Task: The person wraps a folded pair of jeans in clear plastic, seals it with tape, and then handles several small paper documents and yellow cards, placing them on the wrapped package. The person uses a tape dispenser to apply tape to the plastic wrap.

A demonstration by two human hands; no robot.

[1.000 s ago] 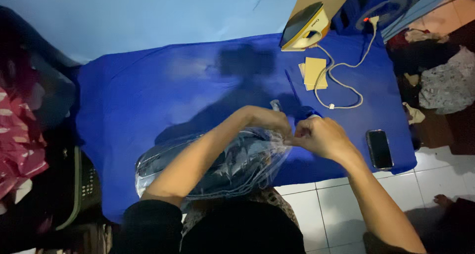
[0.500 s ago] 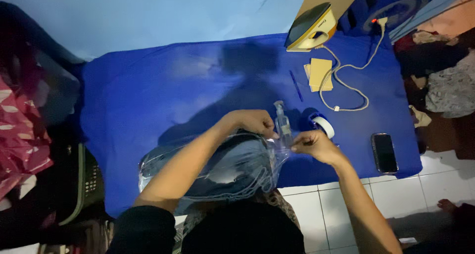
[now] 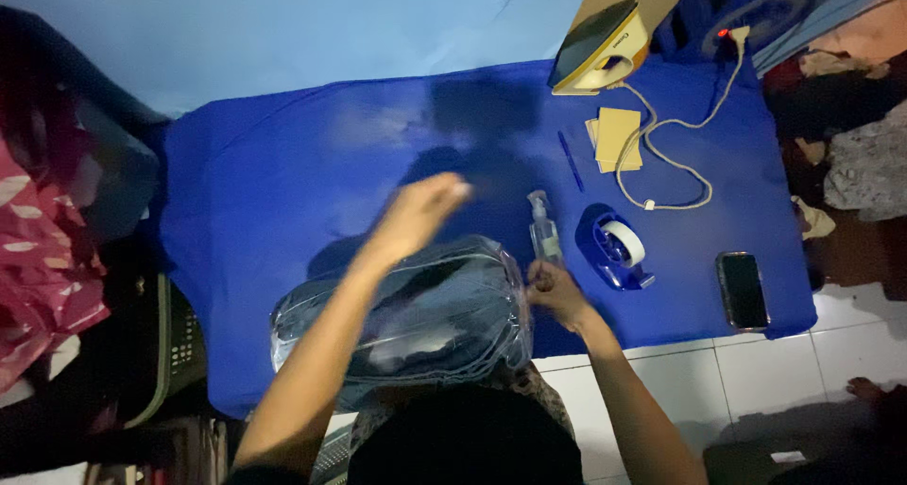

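Clear plastic bag of folded dark denim clothing (image 3: 416, 320) lies at the near edge of the blue cloth-covered table (image 3: 283, 192). Right hand (image 3: 556, 291) pinches the bag's right end shut, likely to keep the opening closed. Left hand (image 3: 423, 211) hangs above the cloth, fingers loosely spread, holding nothing, motion-blurred. Just beyond the right hand: 1 small clear spray bottle (image 3: 543, 228), 1 blue tape dispenser (image 3: 614, 247).
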